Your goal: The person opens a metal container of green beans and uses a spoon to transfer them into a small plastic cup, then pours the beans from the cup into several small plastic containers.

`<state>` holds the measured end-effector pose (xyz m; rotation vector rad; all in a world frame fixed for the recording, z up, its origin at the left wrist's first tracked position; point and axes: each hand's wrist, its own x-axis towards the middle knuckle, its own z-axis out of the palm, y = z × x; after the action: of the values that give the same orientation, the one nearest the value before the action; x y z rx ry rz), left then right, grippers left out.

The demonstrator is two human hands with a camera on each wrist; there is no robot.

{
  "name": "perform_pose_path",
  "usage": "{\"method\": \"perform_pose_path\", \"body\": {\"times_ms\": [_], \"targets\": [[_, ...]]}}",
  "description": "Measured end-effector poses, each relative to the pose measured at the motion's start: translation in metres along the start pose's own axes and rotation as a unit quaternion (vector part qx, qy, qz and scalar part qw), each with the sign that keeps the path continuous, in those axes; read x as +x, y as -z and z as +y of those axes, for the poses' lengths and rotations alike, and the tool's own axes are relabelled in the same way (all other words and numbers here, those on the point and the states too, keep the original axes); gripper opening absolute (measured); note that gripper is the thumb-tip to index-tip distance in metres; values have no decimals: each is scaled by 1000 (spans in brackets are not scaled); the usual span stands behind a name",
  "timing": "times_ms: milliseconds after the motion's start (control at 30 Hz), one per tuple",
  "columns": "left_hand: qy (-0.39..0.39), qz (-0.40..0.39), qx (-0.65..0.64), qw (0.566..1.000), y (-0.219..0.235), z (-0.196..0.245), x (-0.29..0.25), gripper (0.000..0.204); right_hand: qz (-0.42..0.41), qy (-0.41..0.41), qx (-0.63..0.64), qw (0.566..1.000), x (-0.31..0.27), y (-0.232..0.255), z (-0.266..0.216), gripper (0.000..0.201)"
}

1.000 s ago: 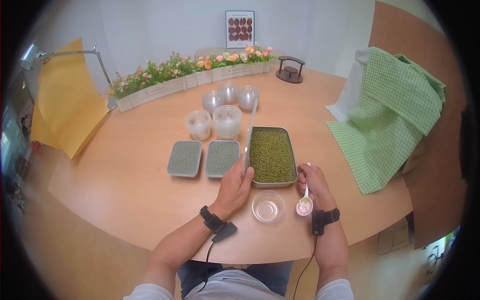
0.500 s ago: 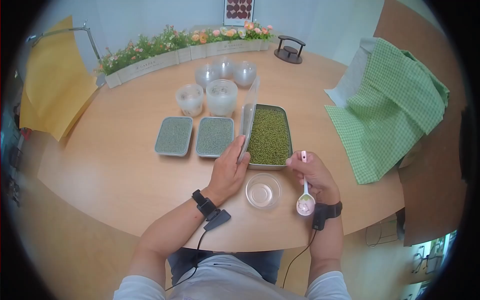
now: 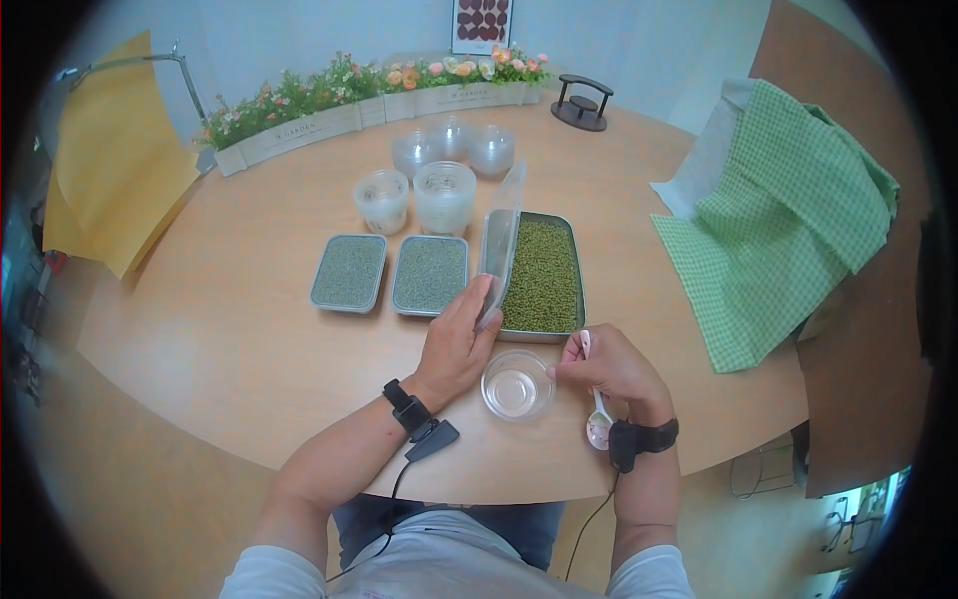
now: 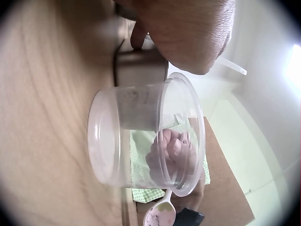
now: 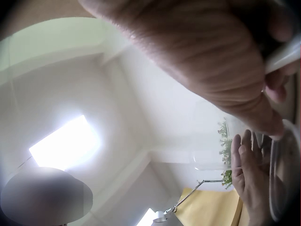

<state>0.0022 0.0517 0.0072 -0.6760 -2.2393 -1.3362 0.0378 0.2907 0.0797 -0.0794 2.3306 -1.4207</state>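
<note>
My left hand (image 3: 459, 339) holds a clear plastic lid (image 3: 503, 235) on edge, thumb on one side and fingers on the other. The lid stands along the left side of a metal tin (image 3: 547, 337) full of small green beans (image 3: 544, 275). A spoon (image 3: 599, 431) with a white handle and pink-patterned bowl is gripped in my right hand (image 3: 619, 369), bowl towards my wrist. That hand's fingertips are right at the rim of a clear plastic cup (image 4: 146, 136), which stands upright in front of the tin with nothing visible inside.
Two lidded boxes of grey-green contents (image 3: 348, 273) sit left of the tin. Behind them stand frosted tubs (image 3: 444, 198) and several clear rounded containers (image 3: 491, 150). Flower planters (image 3: 299, 135) line the back, near a dark wooden stand (image 3: 581, 105). A green checked cloth (image 3: 778, 220) lies at right.
My right hand has moved left to the cup's rim, spoon still in it, and the cup sits slightly further left. My left hand still holds the lid, tilted a little more over the tin.
</note>
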Motion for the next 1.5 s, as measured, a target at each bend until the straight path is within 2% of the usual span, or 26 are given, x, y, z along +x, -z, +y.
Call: {"method": "perform_pose_path", "body": {"times_ms": [100, 167, 300, 367, 500, 567, 600, 633, 700, 733, 767, 833, 900, 967, 1000, 1067, 1100, 1167, 1300, 1367, 1400, 1467, 1500], "targets": [[-3, 3, 4, 1000, 0, 1, 0, 48, -1, -8, -21, 1000, 4, -3, 4, 25], [5, 2, -2, 1000, 0, 2, 0, 48, -16, 63, -34, 997, 13, -8, 19, 24], [-3, 4, 2, 1000, 1, 3, 0, 47, -11, 49, -8, 999, 11, -4, 19, 21], [7, -5, -10, 1000, 2, 3, 0, 47, -7, 14, -5, 1000, 3, 0, 7, 22], [-3, 2, -4, 1000, 1, 1, 0, 47, 3, 18, -30, 999, -4, 9, 1, 23], [18, -4, -14, 1000, 2, 3, -1, 48, 87, -2, 78, 993, -14, 18, -6, 28], [17, -2, -16, 1000, 2, 3, -1, 48, 88, 35, 106, 990, -16, 24, -4, 38], [24, -3, -26, 999, 1, 2, -1, 48, 89, 37, 102, 990, -14, 30, 0, 38], [27, -2, -38, 999, 1, 0, -1, 49, 124, 121, 298, 939, -5, 42, 18, 44], [30, -6, -41, 999, 0, -1, -1, 50, 76, 151, 368, 914, -3, 48, 20, 49], [32, -11, -43, 998, 0, -2, -2, 51, 76, 153, 366, 915, -1, 49, 23, 49], [33, -12, -44, 998, 2, 0, -3, 52, 134, 174, 483, 848, 2, 45, 20, 51], [35, -16, -45, 998, 3, 1, -3, 53, 155, 168, 485, 844, 2, 41, 14, 55], [35, -18, -45, 998, 4, 3, -2, 55, 241, 175, 482, 824, 5, 40, 12, 55], [35, -18, -45, 998, 4, 2, -3, 55, 241, 175, 481, 824, 6, 46, 24, 55], [53, -26, -72, 996, 3, -1, -4, 56, 95, 230, 522, 816, 7, 61, 48, 52], [51, -26, -73, 996, 2, 0, -4, 56, 95, 231, 521, 816, 7, 61, 50, 52], [68, -24, -92, 993, 3, 1, -3, 57, 232, 186, 472, 830, 8, 45, 35, 46], [65, -19, -81, 994, 2, 0, -4, 57, 277, 194, 425, 840, 22, 23, 25, 41], [71, -21, -87, 993, 1, -1, -4, 58, 305, 212, 327, 869, 26, 15, 21, 35], [71, -23, -87, 993, 0, -2, -4, 58, 306, 211, 328, 868, 27, 10, 19, 35], [52, -8, -77, 996, -2, -5, -6, 57, 342, 246, 229, 877, 28, 2, 16, 29], [53, -8, -77, 996, -2, -5, -6, 57, 342, 245, 229, 878, 29, 0, 17, 29]]}}
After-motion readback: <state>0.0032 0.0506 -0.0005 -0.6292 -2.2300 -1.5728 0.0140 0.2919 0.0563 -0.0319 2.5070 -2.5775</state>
